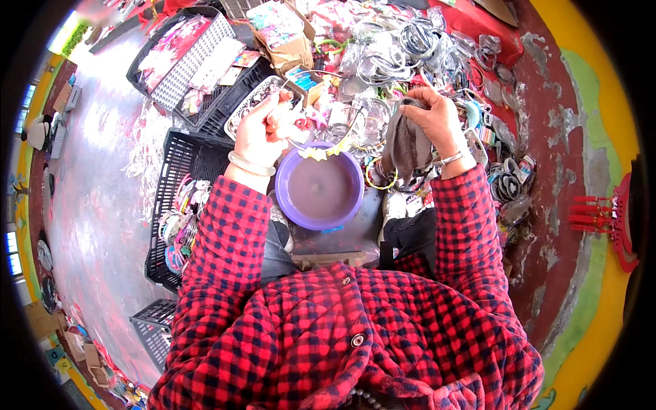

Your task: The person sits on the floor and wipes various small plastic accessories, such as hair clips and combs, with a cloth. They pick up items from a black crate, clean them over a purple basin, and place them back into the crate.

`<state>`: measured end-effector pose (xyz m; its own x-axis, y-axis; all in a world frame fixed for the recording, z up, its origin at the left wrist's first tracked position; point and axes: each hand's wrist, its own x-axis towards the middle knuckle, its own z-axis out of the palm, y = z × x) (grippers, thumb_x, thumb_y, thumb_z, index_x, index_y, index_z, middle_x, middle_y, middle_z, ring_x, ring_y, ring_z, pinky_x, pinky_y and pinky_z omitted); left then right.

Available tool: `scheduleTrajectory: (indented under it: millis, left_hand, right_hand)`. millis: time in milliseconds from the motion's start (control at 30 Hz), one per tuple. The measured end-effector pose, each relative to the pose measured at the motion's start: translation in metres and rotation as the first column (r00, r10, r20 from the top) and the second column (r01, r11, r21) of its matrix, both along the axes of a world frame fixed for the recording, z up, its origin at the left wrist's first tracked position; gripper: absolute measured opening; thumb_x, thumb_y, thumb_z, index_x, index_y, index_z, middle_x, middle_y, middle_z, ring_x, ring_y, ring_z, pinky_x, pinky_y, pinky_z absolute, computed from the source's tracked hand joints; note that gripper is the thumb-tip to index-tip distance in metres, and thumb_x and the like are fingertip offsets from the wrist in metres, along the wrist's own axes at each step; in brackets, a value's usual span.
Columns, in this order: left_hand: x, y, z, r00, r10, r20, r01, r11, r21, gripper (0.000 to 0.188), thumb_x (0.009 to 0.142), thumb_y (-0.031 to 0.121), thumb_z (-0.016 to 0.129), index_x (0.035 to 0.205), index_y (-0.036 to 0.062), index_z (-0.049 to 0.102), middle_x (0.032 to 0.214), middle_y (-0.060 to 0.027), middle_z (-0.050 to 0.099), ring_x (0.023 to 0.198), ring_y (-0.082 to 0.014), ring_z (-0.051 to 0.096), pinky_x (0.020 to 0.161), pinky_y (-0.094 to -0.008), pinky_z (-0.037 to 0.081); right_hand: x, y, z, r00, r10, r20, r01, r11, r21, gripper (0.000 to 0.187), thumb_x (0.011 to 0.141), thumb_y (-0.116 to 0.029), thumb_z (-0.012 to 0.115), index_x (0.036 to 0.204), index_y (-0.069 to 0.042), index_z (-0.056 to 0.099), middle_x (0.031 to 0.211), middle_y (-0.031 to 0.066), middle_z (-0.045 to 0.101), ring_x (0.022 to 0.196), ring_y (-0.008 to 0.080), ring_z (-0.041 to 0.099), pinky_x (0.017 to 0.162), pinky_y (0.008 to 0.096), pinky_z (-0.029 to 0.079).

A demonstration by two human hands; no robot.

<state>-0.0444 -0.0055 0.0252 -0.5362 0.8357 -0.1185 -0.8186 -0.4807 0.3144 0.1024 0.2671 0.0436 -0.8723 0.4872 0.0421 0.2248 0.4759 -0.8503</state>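
Observation:
My left hand (261,133) is raised beside the purple basin with its fingers pinched together. They hold a thin hoop-shaped headband with yellow trim (326,152), which reaches over the basin's far rim. My right hand (432,119), up on the other side, grips a grey-brown cloth (408,143) by its top, and the cloth hangs down loosely. Between my legs stands the round purple basin (281,198), holding murky greyish water. A yellow-green beaded ring (380,175) lies just left of the cloth.
Heaped headbands and plastic-wrapped hair accessories (417,48) spread ahead and to the right. A black crate (158,232) of colourful bands stands at my left, with another basket (195,58) of packets farther off. Nearby are a cardboard box (290,51) and a white basket (236,119).

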Motion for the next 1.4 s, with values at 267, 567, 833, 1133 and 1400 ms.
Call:
scheduleTrajectory:
  millis: [267,567,833,1133,1400]
  left_hand:
    - [-0.002,-0.001,-0.003,0.999,0.048,-0.025,-0.05,0.995,-0.085,0.019,0.093,0.016,0.042,0.096,-0.002,0.046,0.057,0.0029,0.028,0.048,-0.0057,0.026,0.037,-0.018,0.022]
    - [-0.005,-0.003,-0.007,0.998,-0.024,0.062,0.021,0.999,0.05,0.02,0.094,0.015,0.04,0.098,-0.0039,0.045,0.059,0.0017,0.029,0.049,-0.0067,0.027,0.037,-0.018,0.024]
    - [-0.001,-0.003,-0.003,0.982,-0.087,0.166,0.062,0.987,0.15,0.02,0.094,0.012,0.038,0.1,-0.0057,0.044,0.059,0.0006,0.03,0.051,-0.0069,0.028,0.037,-0.0168,0.027]
    - [0.0,-0.002,0.002,0.938,-0.157,0.31,0.08,0.966,0.246,0.021,0.093,0.008,0.033,0.101,-0.0094,0.042,0.06,-0.0008,0.033,0.051,-0.0074,0.031,0.037,-0.0167,0.028]
    - [-0.01,-0.003,-0.002,0.881,-0.205,0.426,0.065,0.945,0.321,0.023,0.091,0.005,0.031,0.102,-0.0129,0.041,0.06,-0.0015,0.034,0.051,-0.0082,0.031,0.043,-0.0193,0.032]
  right_hand:
    - [0.008,0.023,-0.009,0.998,0.033,0.056,-0.037,0.997,0.063,0.017,0.083,-0.019,0.059,0.085,-0.002,0.061,0.066,-0.002,0.055,0.062,0.006,0.046,0.057,0.0235,0.04]
    - [0.007,0.026,-0.02,0.962,-0.201,-0.187,-0.027,0.608,-0.793,0.012,0.086,-0.014,0.058,0.095,-0.006,0.06,0.085,-0.0004,0.06,0.077,0.0091,0.056,0.07,0.0236,0.045]
    - [-0.003,-0.02,-0.006,0.97,-0.02,-0.241,-0.223,0.309,-0.924,0.015,0.084,-0.007,0.057,0.099,-0.003,0.057,0.089,0.0035,0.061,0.083,0.0137,0.059,0.077,0.0274,0.048]
    - [-0.001,-0.064,0.004,0.817,0.574,-0.055,-0.448,0.571,-0.688,0.019,0.078,0.007,0.048,0.09,-0.004,0.056,0.108,0.0049,0.057,0.093,0.0085,0.052,0.077,0.0222,0.043]
    - [-0.013,-0.074,-0.037,0.836,0.528,-0.15,-0.458,0.52,-0.721,0.013,0.083,0.005,0.049,0.087,-0.005,0.056,0.103,0.0057,0.06,0.1,0.0126,0.052,0.088,0.0283,0.041]
